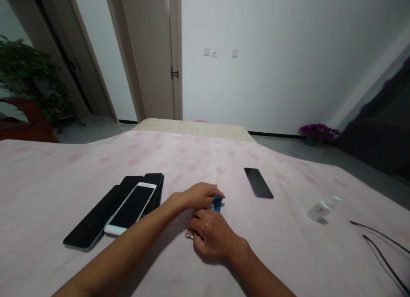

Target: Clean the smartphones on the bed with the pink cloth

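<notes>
My left hand point(200, 195) curls its fingers over a small blue object point(217, 203) near the middle of the pink flowered cloth. Just below it, my right hand point(213, 235) is closed, its fingers bent against the near side of the same object. Most of the object is hidden under both hands. A small pinkish piece with a shiny edge point(188, 234) shows at the left of my right hand. Left of my hands, a white phone point(130, 208) lies on top of several dark phones point(92, 220). Another dark phone point(259, 183) lies by itself to the right.
The pink cloth point(179, 160) spreads across the surface. A white bottle point(323, 208) lies tilted at the right, near dark cables point(382, 256). Beyond are a door point(150, 53), a white wall, a green plant point(32, 75), a red wooden chair point(28, 122) and purple flowers point(320, 132).
</notes>
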Demonstrator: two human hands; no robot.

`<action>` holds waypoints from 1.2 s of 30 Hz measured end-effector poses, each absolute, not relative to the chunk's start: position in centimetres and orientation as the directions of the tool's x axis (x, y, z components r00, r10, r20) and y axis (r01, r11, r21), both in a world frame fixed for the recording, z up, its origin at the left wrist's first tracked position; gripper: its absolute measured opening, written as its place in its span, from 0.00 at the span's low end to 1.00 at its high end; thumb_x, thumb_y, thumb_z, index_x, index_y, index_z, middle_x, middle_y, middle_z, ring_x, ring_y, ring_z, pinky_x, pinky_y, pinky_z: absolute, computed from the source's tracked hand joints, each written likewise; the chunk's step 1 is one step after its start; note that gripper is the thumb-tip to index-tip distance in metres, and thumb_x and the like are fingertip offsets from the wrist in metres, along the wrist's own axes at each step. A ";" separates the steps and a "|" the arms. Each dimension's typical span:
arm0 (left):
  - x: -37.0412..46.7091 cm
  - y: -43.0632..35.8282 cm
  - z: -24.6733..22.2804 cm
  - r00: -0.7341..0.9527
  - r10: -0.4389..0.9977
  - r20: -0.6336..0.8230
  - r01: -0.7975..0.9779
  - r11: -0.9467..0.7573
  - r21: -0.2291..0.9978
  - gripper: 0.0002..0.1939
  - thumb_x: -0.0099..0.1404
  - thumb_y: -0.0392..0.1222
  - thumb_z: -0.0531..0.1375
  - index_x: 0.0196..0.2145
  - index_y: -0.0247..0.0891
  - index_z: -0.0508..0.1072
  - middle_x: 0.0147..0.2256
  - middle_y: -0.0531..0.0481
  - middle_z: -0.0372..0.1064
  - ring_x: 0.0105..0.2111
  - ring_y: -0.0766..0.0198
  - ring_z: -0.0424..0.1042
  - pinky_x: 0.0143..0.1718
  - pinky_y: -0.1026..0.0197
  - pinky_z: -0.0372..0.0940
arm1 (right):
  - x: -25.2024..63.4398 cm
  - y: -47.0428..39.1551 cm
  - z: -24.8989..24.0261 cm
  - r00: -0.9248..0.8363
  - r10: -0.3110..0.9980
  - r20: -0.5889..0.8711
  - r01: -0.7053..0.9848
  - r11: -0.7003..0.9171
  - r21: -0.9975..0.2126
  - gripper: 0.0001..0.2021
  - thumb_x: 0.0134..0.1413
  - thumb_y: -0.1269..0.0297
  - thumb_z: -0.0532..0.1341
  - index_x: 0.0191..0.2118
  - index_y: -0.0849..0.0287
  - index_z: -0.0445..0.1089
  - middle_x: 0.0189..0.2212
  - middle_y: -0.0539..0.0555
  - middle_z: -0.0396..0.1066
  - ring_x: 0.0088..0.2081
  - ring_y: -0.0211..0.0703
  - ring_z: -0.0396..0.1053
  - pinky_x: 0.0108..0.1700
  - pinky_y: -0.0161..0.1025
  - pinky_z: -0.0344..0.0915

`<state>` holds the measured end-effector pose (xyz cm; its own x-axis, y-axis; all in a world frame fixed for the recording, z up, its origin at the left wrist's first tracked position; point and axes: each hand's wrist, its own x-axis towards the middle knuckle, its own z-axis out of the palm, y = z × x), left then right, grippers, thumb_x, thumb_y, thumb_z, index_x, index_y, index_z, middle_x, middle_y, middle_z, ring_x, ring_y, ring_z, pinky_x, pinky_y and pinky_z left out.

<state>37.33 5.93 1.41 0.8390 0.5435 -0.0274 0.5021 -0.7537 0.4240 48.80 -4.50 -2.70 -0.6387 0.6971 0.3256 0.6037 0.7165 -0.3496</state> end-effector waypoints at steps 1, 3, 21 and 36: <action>37.8 6.3 1.1 0.863 0.501 -0.055 0.475 -0.772 0.421 0.24 0.65 0.28 0.54 0.55 0.41 0.72 0.57 0.54 0.71 0.61 0.61 0.63 0.62 0.59 0.57 | 48.8 -4.5 -2.6 -0.632 0.706 0.319 0.611 0.708 -0.354 0.09 0.46 0.71 0.58 0.33 0.57 0.74 0.31 0.53 0.68 0.33 0.44 0.64 0.35 0.40 0.55; 38.4 6.9 0.8 0.898 0.426 -0.106 0.430 -0.804 0.410 0.25 0.62 0.27 0.56 0.55 0.43 0.73 0.60 0.55 0.67 0.63 0.60 0.60 0.64 0.56 0.54 | 48.9 -4.5 -2.5 -0.630 0.713 0.308 0.616 0.701 -0.361 0.08 0.45 0.71 0.59 0.32 0.57 0.75 0.31 0.53 0.68 0.32 0.43 0.63 0.34 0.40 0.54; 32.8 4.0 1.0 0.615 0.788 -0.027 0.783 -0.607 0.135 0.20 0.70 0.45 0.54 0.56 0.35 0.69 0.53 0.37 0.69 0.51 0.48 0.70 0.51 0.49 0.65 | 54.2 -1.3 -2.5 -0.357 0.823 0.441 0.839 0.490 -0.236 0.08 0.47 0.75 0.56 0.23 0.58 0.70 0.29 0.53 0.68 0.32 0.42 0.64 0.35 0.40 0.56; 35.4 -5.8 -0.8 0.548 0.831 0.100 0.830 -0.554 0.058 0.22 0.65 0.50 0.62 0.51 0.35 0.71 0.47 0.41 0.71 0.49 0.48 0.68 0.61 0.41 0.52 | 55.4 0.1 -4.1 -0.106 0.872 0.478 0.788 0.367 -0.494 0.10 0.60 0.72 0.55 0.37 0.57 0.74 0.36 0.53 0.67 0.39 0.43 0.68 0.44 0.39 0.64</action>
<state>35.38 -5.80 -0.78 0.5478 0.8307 0.0995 0.8302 -0.5544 0.0582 55.36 0.14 -4.08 -0.1060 0.8719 0.4780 0.7881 0.3668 -0.4943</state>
